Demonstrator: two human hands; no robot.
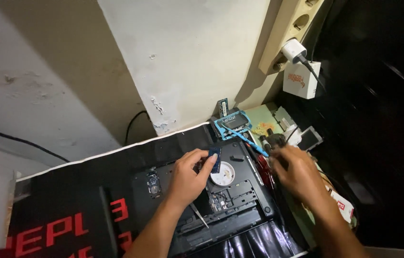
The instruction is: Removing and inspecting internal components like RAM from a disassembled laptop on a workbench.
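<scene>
An opened black laptop [240, 200] lies bottom-up on a dark mat, its inner boards and a round silver disc [224, 175] exposed. My left hand [190, 177] hovers over it, pinching a small blue memory module [215, 158] between thumb and fingers. My right hand [297, 173] is at the laptop's right edge, holding a blue tool [247, 141] that points up-left toward a drive. Metal tweezers [198, 214] lie on the laptop below my left wrist.
A drive in a blue bracket [233, 123] and another memory stick [223, 107] lie near the wall. A power strip [288, 28] with a white charger [294, 50] hangs at upper right. The black mat [68, 210] with red letters spreads left. Clutter sits at right.
</scene>
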